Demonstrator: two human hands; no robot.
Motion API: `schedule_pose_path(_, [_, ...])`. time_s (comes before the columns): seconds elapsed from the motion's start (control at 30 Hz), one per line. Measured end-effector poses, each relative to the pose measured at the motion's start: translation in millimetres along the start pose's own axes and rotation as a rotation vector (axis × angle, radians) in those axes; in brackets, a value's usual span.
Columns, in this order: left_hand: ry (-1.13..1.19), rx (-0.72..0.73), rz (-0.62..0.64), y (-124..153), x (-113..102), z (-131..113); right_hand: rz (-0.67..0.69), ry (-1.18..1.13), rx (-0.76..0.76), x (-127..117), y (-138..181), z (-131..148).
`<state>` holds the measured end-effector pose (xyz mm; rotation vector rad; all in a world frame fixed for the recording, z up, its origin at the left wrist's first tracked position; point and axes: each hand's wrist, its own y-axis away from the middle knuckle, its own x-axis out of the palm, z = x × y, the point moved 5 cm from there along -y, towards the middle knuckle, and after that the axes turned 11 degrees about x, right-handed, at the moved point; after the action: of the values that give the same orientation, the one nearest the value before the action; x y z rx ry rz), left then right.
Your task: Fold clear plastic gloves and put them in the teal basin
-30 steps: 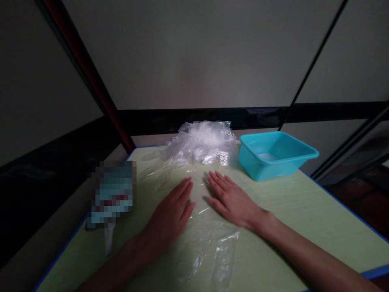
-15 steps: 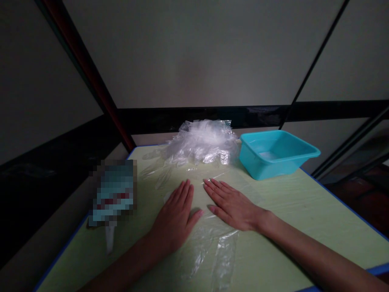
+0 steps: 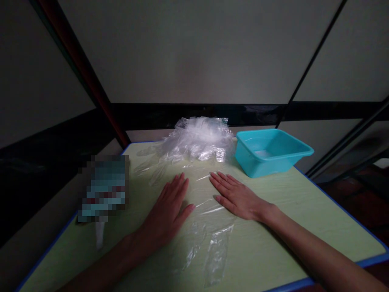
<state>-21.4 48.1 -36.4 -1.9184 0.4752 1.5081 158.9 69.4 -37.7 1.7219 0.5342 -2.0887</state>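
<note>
Flat on the table lies a thin, clear plastic glove (image 3: 217, 247), spread out and creased, its outline hard to make out. My left hand (image 3: 172, 205) presses palm down on its left side, fingers stretched out and thumb apart. Across from it, my right hand (image 3: 235, 194) also rests flat, palm down, on the right side of the film. Neither hand grips anything. Beyond my fingertips is a loose pile of clear plastic gloves (image 3: 200, 140), with finger-shaped ends showing at its left.
A turquoise plastic basin (image 3: 270, 165) stands at the back right of the pale green table (image 3: 328, 227), which has a blue edge. At the left lies a blurred-out package (image 3: 105, 186) with a whitish tab below. Panelled walls close off the back and left.
My hands have slid apart, the left leftward and the right rightward, leaving a wider gap with creased film between them. The view has shifted slightly.
</note>
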Motion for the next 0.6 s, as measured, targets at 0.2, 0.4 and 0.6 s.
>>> schedule_pose_path(0.2, [0.250,0.472,0.183,-11,-26,-58,0.018,0.006,-0.016,1,-1,-1])
schedule_pose_path(0.4, [0.475,0.759,0.455,-8,-21,-104,0.022,0.008,-0.027,0,-1,-1])
schedule_pose_path(0.6, [0.514,0.790,0.539,-5,-22,-106,0.030,0.001,-0.040,-1,0,0])
